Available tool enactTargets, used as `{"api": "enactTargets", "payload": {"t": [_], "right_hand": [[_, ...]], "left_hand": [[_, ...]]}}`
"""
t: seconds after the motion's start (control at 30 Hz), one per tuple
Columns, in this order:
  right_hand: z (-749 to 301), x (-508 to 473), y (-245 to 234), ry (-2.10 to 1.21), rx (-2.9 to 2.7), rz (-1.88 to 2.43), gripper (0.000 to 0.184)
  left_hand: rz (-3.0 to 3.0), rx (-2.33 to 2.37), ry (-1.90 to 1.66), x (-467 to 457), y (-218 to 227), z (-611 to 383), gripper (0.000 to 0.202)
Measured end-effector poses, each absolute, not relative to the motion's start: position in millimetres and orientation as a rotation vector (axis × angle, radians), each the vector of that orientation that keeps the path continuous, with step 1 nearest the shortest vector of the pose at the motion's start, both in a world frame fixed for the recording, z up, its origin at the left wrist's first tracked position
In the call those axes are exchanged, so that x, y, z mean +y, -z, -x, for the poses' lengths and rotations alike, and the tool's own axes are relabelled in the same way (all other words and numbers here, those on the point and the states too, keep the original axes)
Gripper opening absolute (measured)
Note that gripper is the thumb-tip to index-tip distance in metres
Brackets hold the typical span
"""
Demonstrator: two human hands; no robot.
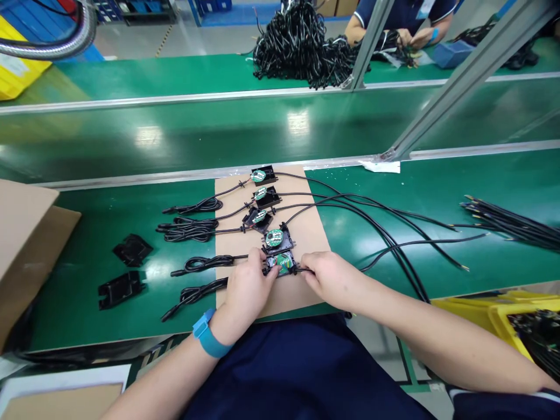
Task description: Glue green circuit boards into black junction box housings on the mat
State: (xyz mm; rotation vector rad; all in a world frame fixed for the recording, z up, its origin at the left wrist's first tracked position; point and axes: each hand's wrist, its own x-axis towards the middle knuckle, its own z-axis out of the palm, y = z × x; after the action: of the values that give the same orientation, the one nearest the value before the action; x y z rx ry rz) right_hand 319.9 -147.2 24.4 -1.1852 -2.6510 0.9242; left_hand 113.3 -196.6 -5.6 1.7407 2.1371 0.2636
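My left hand (250,282), with a blue band at the wrist, grips the nearest black plastic housing (292,269), its thumb against the green circuit board (284,262) inside. On the right side of that housing, my right hand (326,274) pinches a black cable (304,269) close to where it enters. Just beyond lies another housing with a round green board (274,238) on it. Farther up the cardboard sheet (301,294) are several more housings, each with a board and cables; one is the top housing (265,175). My fingers partly hide the nearest housing.
Coiled black cables (195,234) lie to the left, near two loose black covers (132,249). A cardboard box (30,233) stands at far left. Stripped cables (511,224) lie right, above a yellow bin (494,315). Beyond a metal frame (420,128), a co-worker handles wires.
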Motion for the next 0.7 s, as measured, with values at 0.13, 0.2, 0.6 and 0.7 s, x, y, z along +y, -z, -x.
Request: {"api": "enactTargets", "payload": {"t": [0.13,0.2,0.6,0.7], "right_hand": [[-316,-147,-26,-0.783,-2.789,1.134,0.01],[-314,-147,-24,-0.591,-2.908,1.06,0.014],[-318,-140,-10,-0.431,-2.993,0.879,0.025],[-317,-134,-11,-0.677,-2.856,0.952,0.028]], "left_hand": [[-1.806,2.118,-0.233,-200,8,-113,0.031],[-1.825,2.074,-0.228,-200,8,-112,0.029],[-1.803,1.951,-0.206,-193,4,-108,0.025],[-1.779,1.948,-0.179,-193,1,-109,0.027]]}}
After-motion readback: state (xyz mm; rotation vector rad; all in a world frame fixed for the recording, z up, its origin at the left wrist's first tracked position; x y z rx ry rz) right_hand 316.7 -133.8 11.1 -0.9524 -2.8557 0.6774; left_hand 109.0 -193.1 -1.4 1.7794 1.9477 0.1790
